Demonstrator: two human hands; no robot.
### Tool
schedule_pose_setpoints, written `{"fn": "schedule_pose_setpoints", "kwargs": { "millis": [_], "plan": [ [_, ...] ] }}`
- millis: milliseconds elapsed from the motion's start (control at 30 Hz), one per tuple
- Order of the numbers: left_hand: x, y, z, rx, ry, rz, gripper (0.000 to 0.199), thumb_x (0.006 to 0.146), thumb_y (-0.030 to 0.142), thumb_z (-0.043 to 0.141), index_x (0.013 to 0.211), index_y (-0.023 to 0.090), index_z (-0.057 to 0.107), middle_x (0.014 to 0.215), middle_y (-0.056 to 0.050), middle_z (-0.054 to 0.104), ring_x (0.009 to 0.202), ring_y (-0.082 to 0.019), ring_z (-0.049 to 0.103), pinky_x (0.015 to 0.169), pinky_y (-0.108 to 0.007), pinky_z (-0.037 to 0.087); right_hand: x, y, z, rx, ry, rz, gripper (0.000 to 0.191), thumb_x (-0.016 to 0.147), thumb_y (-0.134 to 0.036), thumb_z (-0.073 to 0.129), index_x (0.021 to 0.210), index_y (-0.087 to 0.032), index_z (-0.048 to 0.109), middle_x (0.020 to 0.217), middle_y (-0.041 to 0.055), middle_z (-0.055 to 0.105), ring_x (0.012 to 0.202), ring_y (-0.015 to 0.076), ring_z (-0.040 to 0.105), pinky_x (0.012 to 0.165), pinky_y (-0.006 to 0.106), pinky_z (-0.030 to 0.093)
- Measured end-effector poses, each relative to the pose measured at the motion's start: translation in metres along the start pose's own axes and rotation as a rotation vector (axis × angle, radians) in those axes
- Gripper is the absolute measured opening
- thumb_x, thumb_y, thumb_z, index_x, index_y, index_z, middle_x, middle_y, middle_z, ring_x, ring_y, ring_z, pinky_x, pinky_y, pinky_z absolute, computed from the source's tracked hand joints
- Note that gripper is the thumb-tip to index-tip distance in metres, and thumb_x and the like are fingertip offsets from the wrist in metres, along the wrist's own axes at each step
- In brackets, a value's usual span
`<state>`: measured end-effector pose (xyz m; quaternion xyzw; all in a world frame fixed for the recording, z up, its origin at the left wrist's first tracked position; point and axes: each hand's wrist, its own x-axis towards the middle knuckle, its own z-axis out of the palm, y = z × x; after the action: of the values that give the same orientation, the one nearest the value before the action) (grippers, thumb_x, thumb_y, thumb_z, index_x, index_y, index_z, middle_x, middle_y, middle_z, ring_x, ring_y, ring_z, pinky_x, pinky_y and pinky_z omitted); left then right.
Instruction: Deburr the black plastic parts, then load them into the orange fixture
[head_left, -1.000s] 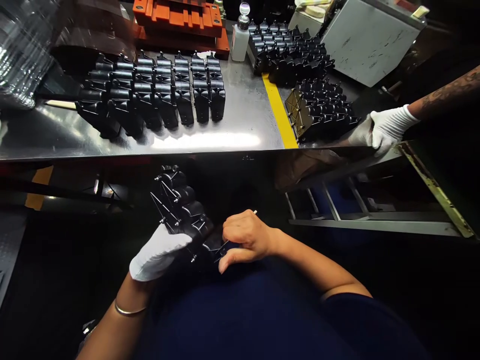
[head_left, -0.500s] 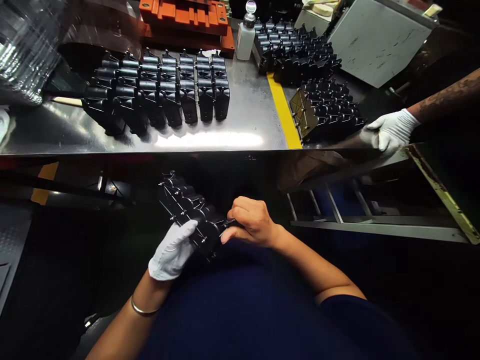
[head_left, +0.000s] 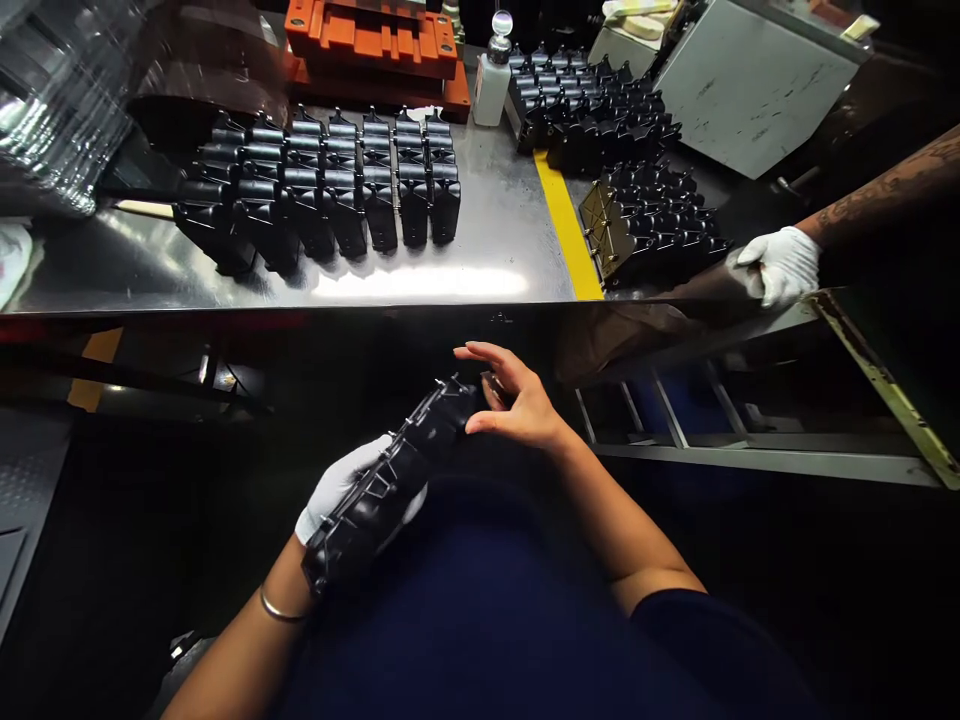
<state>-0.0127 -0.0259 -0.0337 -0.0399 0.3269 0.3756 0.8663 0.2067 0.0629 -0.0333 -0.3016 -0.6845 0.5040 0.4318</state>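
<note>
My left hand (head_left: 347, 480), in a white glove, grips a long black molded plastic part (head_left: 390, 480) from beneath. The part slants up to the right, with thin ribs and small pins along its upper left edge and rounded humps on its face. Bare and ungloved, my right hand (head_left: 517, 400) is by the part's upper end, thumb and fingers spread apart. Whether the thumb touches that end I cannot tell. On the steel table (head_left: 495, 220) stands a row of similar black parts (head_left: 337, 185).
Beyond the yellow strip (head_left: 566, 225) are more black parts (head_left: 645, 220). A co-worker's gloved hand (head_left: 784, 265) rests at the table's right edge. Behind stand an orange fixture (head_left: 375, 40), a pump bottle (head_left: 492, 85) and a grey box (head_left: 757, 80). Plastic bags (head_left: 60, 110) lie left.
The black part has been turned in my left hand, its upper end swinging from left to right. My right hand has opened from its closed grip on the near end and moved slightly up.
</note>
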Motion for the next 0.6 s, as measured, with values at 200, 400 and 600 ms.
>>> {"fn": "schedule_pose_setpoints", "kwargs": {
  "millis": [200, 400, 600],
  "plan": [
    [0.001, 0.011, -0.008, 0.387, -0.023, 0.021, 0.021, 0.084, 0.018, 0.054, 0.083, 0.015, 0.075, 0.060, -0.008, 0.071, 0.047, -0.018, 0.064, 0.048, -0.028, 0.054, -0.005, -0.001, -0.009, 0.054, -0.035, 0.165, 0.054, 0.056, -0.045, 0.086, 0.101, -0.021, 0.068, 0.092, 0.0043, 0.070, 0.084, 0.0183, 0.065, 0.071, 0.028, 0.052],
    [0.004, 0.011, 0.000, 0.386, 0.132, 0.466, 0.028, 0.060, 0.008, 0.081, 0.086, 0.017, 0.075, 0.094, -0.005, 0.076, 0.087, -0.019, 0.071, 0.078, -0.022, 0.057, -0.009, -0.002, 0.018, 0.044, 0.245, 0.403, 0.052, 0.061, -0.050, 0.081, 0.100, -0.018, 0.068, 0.077, 0.0000, 0.065, 0.070, 0.0133, 0.060, 0.064, 0.025, 0.049],
    [0.014, 0.002, 0.009, -0.021, 0.142, 0.555, 0.008, 0.076, 0.012, 0.070, 0.077, 0.019, 0.074, 0.086, -0.001, 0.077, 0.086, -0.014, 0.071, 0.082, -0.020, 0.056, -0.006, -0.012, 0.033, 0.177, 0.014, 0.369, 0.039, 0.078, -0.052, 0.067, 0.095, -0.017, 0.068, 0.078, 0.0028, 0.069, 0.071, 0.0133, 0.063, 0.065, 0.025, 0.050]
  ]
}}
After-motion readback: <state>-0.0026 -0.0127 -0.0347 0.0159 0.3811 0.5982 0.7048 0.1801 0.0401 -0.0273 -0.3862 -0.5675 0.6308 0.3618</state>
